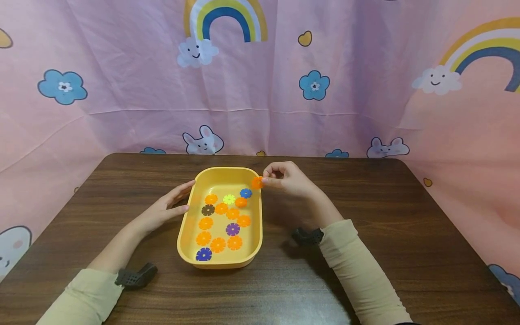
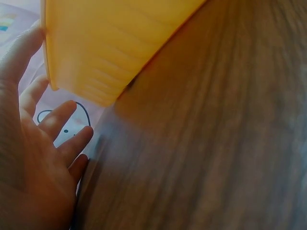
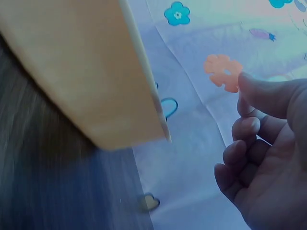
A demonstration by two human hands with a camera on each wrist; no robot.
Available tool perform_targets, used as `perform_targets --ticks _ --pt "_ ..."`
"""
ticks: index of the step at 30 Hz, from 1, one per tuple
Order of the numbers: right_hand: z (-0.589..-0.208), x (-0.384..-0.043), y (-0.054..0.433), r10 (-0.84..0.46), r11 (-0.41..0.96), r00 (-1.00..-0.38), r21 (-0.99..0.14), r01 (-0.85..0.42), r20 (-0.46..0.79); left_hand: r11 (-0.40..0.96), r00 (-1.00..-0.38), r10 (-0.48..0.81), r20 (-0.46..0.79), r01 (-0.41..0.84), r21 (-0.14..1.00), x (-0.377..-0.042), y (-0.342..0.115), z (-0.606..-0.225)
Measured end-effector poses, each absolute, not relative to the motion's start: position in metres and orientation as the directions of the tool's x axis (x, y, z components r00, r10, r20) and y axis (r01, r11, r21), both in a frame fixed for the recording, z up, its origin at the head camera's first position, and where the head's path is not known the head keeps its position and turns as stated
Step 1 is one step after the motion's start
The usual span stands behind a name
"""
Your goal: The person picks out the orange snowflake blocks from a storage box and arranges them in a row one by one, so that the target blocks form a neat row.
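Note:
A yellow plastic tray (image 1: 220, 266) stands on the table with several small notched discs spread over its bottom. Most are orange (image 1: 206, 223); among them lie a purple disc (image 1: 233, 229), a brown disc (image 1: 208, 210), a yellow-green disc (image 1: 229, 199) and blue ones (image 1: 204, 254). My right hand (image 1: 287, 179) pinches an orange notched disc (image 3: 223, 73) between thumb and forefinger, above the tray's far right corner. At the tray's left side, my left hand (image 1: 164, 207) touches the outside of the rim with thumb and forefinger; its other fingers (image 2: 58, 119) spread loosely.
The dark wood-grain table (image 1: 365, 262) extends around the tray on both sides. Behind it hangs a pink curtain (image 1: 260, 85) printed with rainbows, flowers and rabbits. Black straps (image 1: 136, 276) sit at both wrists, by the pale sleeves (image 1: 357, 266).

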State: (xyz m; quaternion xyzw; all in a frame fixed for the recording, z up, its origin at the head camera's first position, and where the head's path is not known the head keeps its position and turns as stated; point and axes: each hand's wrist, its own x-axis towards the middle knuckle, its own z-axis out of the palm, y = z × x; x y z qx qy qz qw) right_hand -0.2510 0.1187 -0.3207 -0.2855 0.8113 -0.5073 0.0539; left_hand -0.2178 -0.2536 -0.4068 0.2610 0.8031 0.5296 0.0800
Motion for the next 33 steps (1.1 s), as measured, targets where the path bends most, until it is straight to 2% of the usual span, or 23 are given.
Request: perform_targets --ticks 13,22,33 --pt "-0.34 -0.258 0.159 -0.44 0.408 -0.892 -0.862 -0.302 0.104 0.318 -0.856 0.495 0.149 0.338 0.886 -0.219 -0.254 -0.407" --pt "-0.366 -0.269 0.168 -0.452 0.42 -0.891 -0.87 -0.258 0.046 0.336 -0.862 0.486 0.143 0.335 0.88 -0.217 -0.255 -0.407" --pt "-0.389 -0.275 0.168 -0.47 0.478 -0.882 -0.836 -0.271 0.018 0.326 -0.863 0.485 0.143 0.331 0.886 -0.218 -0.254 -0.408"
